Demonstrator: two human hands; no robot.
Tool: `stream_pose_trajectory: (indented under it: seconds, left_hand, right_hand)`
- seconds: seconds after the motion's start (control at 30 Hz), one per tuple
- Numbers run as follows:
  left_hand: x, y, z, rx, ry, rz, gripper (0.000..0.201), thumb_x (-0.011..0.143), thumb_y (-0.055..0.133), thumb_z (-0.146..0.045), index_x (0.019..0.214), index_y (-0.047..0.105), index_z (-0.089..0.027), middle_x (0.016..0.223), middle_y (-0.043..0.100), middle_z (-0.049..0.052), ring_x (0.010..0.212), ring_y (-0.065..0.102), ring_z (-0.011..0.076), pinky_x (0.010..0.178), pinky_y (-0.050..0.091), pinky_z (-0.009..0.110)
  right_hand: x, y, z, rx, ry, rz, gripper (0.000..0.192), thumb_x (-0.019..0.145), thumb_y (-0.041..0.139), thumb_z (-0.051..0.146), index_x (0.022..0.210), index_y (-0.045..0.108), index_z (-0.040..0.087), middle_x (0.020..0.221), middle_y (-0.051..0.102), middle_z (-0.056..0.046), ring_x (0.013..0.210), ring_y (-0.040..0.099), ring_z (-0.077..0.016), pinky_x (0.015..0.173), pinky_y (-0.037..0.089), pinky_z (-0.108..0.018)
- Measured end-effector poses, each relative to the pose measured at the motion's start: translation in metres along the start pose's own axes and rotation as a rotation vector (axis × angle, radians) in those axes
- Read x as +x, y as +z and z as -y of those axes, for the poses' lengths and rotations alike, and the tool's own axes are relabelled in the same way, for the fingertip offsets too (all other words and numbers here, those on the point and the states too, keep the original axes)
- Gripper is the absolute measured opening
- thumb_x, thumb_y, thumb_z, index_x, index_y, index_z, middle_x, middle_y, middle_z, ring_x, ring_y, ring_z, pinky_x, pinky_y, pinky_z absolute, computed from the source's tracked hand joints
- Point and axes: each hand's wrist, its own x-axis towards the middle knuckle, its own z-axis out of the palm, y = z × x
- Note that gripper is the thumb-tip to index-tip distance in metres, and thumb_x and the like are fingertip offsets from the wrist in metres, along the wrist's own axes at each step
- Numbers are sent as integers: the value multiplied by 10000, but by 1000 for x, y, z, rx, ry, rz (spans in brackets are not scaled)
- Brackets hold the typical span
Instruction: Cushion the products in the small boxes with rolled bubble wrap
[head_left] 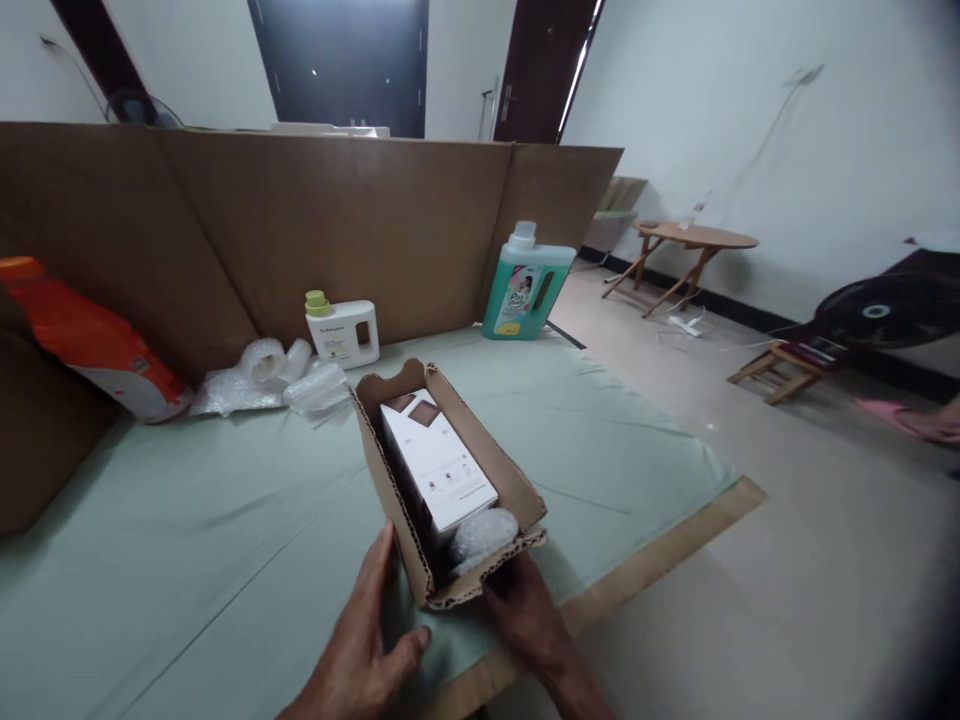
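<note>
One open, oblong brown corrugated-cardboard box (491,455): ahead of and between our hands, edges ragged. Left hand (356,635): half open, thumb apart, index fingertip at the near left wall, nothing gripped. Right hand (531,618): at the near end, fingers partly hidden; we cannot tell its hold. Risk: a loose right-hand hold, so near the edge of the creased, cloth-covered pale-green counter (615,455), could let the box tip. Contents: smooth white rectangular carton (442,465); nearer us, a rounded, glossy, clear bubble-wrap bundle (486,532).
</note>
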Motion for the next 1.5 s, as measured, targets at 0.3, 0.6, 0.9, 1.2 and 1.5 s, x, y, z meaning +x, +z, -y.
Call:
stream_pose_trajectory:
  seconds: [0.3,0.6,0.9,1.2,1.5]
  left_hand:
    - [156,-82,-24,-10,-148,74,748,666,748,-482,1331,573,-187,1287,657,133,885,673,261,784,562,377]
    - [244,43,-54,-197,-107,299,540,550,718,-277,1073,656,-161,1056,705,82,883,638,250,698,523,318]
    - [347,194,-69,-345,-71,392,945,564,663,-219,1459,361,-211,1282,602,107,853,598,179,615,459,240]
    - [350,249,-57,-387,0,603,931,578,699,-159,1467,421,-169,1376,582,124,1185,555,259,951,451,313]
    - [356,253,-48,-232,6,615,901,616,719,-162,1468,425,-170,1432,536,136,1254,505,275,1015,419,343]
  right_hand:
    - [-20,10,-14,-216,-140,-124,668,849,687,497,1438,476,262,1360,625,-136,1232,600,-361,1029,491,-546]
    - [41,-90,1,-240,-100,-128,513,840,681,443,1284,586,204,1226,687,-133,1134,636,-332,981,519,-504]
    - [183,-262,-5,-59,-131,-407,474,542,812,244,982,640,226,1046,741,-72,993,684,-285,873,579,-419]
    - [252,-277,-47,113,-132,-545,410,592,800,311,956,628,234,1003,722,-32,930,687,-233,789,620,-381]
    - [268,-275,-68,137,-138,-704,375,645,784,356,961,656,198,981,724,-59,924,688,-244,810,632,-418]
